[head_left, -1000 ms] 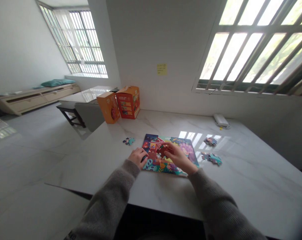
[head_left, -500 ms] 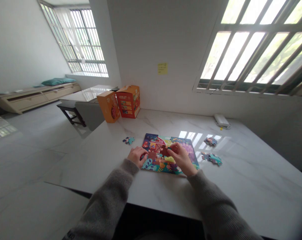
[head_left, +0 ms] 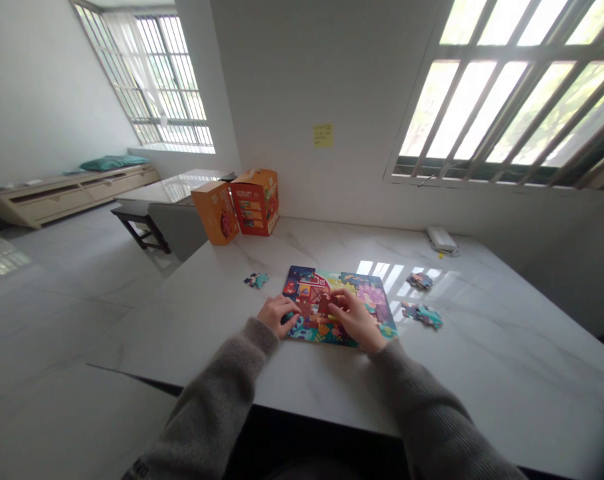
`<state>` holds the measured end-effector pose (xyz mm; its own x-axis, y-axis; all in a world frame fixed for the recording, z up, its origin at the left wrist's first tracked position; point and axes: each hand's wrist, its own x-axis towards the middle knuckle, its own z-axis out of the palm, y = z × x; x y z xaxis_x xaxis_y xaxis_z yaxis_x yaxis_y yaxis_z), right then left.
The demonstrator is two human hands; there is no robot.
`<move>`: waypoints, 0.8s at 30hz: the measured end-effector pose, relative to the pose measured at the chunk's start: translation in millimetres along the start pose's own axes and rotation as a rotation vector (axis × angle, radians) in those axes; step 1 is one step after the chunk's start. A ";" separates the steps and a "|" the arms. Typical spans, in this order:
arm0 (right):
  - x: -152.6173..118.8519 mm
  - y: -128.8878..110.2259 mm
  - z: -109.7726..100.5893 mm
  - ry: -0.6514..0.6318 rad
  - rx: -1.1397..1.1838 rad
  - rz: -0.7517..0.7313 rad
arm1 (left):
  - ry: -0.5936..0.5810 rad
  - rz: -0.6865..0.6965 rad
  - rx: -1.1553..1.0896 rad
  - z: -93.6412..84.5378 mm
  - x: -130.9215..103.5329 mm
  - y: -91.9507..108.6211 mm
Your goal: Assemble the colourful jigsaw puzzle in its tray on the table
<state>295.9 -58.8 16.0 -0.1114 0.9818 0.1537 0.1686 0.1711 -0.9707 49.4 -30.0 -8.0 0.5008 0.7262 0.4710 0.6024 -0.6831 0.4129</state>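
A colourful jigsaw puzzle [head_left: 377, 293] with a red barn lies in front of me on the white marble-look table. At its left edge rests my left hand [head_left: 278, 315], fingers loosely curved, thumb apart, no piece visible in it. Over the middle of the picture, my right hand [head_left: 355, 319] pinches a small reddish-brown puzzle piece [head_left: 326, 304], partly covered by the fingertips. The piece is at or just above the barn area; I cannot tell whether it lies flat. The right palm and wrist cover the lower right part of the puzzle.
Loose puzzle pieces [head_left: 257, 280] lie left of the puzzle. Two small piles, one farther back [head_left: 421, 281] and one nearer [head_left: 423, 315], lie to the right. Orange boxes [head_left: 256, 203] stand at the back left. A white device with a cable [head_left: 443, 241] sits near the wall.
My right hand has moved slightly left and lower over the puzzle, bringing the piece to the barn area. My left hand has shifted slightly right along the puzzle's edge.
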 end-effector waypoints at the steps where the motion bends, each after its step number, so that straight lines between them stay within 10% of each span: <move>1: 0.8 2.4 0.1 0.002 -0.022 0.000 | -0.011 0.019 -0.028 1.4 -0.4 -0.1; 24: 18.3 9.0 1.3 0.051 -0.384 -0.122 | -0.068 0.034 -0.095 6.4 -1.8 -1.3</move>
<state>294.1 -39.4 9.9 -0.1059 0.9535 0.2823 0.5116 0.2957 -0.8067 51.7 -30.0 -14.4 0.5624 0.7041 0.4335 0.5247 -0.7092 0.4709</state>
